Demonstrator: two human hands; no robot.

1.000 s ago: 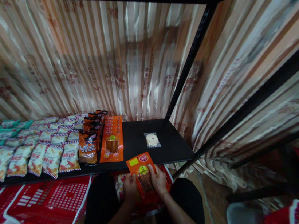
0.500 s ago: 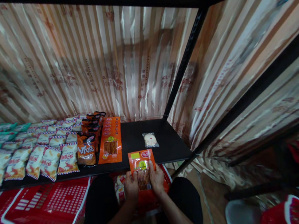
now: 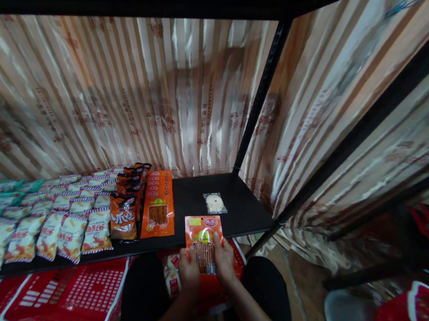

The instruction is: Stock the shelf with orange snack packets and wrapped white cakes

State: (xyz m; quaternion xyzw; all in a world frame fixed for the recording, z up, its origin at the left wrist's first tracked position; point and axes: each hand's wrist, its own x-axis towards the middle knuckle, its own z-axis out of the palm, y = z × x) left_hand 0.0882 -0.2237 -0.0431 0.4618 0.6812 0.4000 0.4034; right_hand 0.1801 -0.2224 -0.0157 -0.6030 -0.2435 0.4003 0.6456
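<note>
An orange snack packet (image 3: 205,251) with a clear window showing brown sticks is held upright between my two hands, in front of the shelf edge. My left hand (image 3: 189,271) grips its left side, and my right hand (image 3: 223,259) grips the right side with the thumb on the front. Just beyond it, a small clear-wrapped round white item (image 3: 215,203) lies on the black shelf (image 3: 187,190). To the left, a row of similar orange packets (image 3: 158,212) overlaps from front to back.
Dark orange-and-black bags (image 3: 122,217), white shrimp snack bags (image 3: 96,231) and green bags (image 3: 8,198) fill the shelf's left. Below stand a red basket (image 3: 78,294) and another between my knees holding packets (image 3: 172,276). A black post (image 3: 259,96) rises at the back corner.
The orange packet stays in both hands at nearly the same spot. The view has shifted slightly, so the shelf and goods appear a little lower.
</note>
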